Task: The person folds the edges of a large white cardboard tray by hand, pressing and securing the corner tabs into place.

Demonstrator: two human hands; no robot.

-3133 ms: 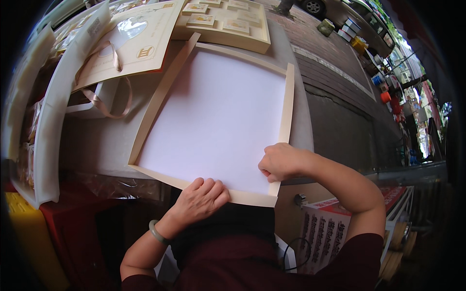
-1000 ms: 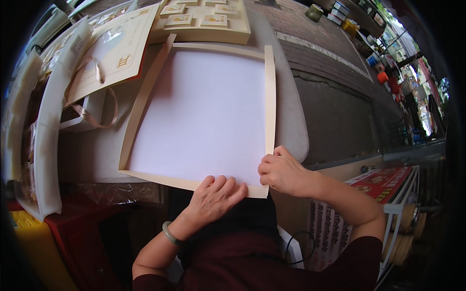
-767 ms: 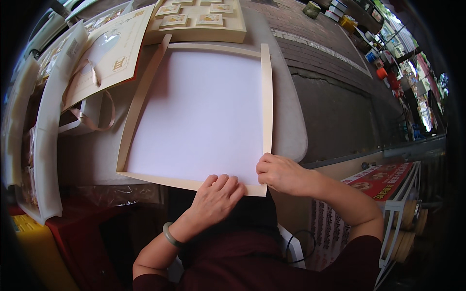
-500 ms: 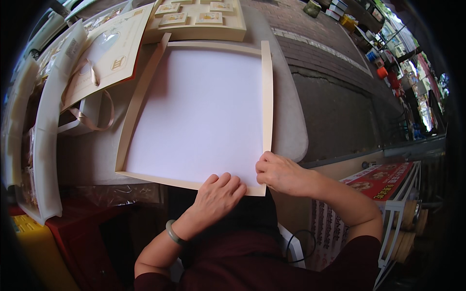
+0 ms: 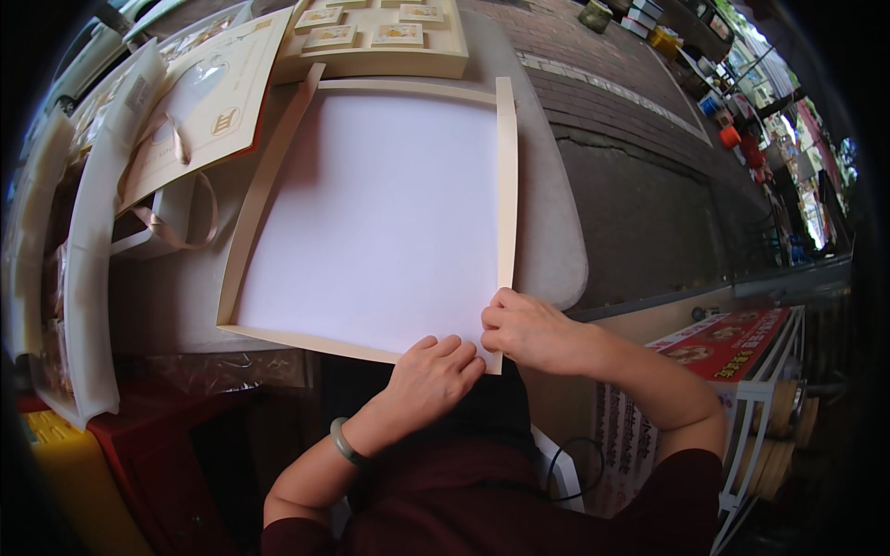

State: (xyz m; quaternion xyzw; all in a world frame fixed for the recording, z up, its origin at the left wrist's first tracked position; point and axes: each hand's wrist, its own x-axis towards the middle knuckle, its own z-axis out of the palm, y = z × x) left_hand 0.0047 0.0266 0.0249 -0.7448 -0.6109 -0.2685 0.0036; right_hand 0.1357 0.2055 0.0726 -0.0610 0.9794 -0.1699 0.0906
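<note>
Since approx. half a sec. earlier, the L hand (image 5: pixel 436 375) had moved right along the near wall of the shallow cardboard tray (image 5: pixel 380 213), ending up just beside the R hand (image 5: pixel 533 334) at the near R corner.

Far L: a yellow plastic crate (image 5: pixel 60 435), low down, next to a red cabinet (image 5: pixel 153 454); above them, a white plastic crate (image 5: pixel 88 250) w/ clear-wrapped goods. Next, a cream gift bag (image 5: pixel 209 107) w/ a pink satin ribbon (image 5: pixel 211 222) looped below it, then a cream box (image 5: pixel 389 65) at the back w/ small printed cartons (image 5: pixel 399 35) set in it. The tray, cream walls & white inside, lay at ctr. on the grey table (image 5: pixel 554 222), near edge overhanging toward the person.

L fingers were curled over the near wall, gripping it; L thumb tip n/v. A pale green bangle (image 5: pixel 343 443) circled that wrist. R fingers were bent in, pinching the R wall nr. the corner. Far R: a red sign panel (image 5: pixel 728 345) on a white rack (image 5: pixel 756 394).
</note>
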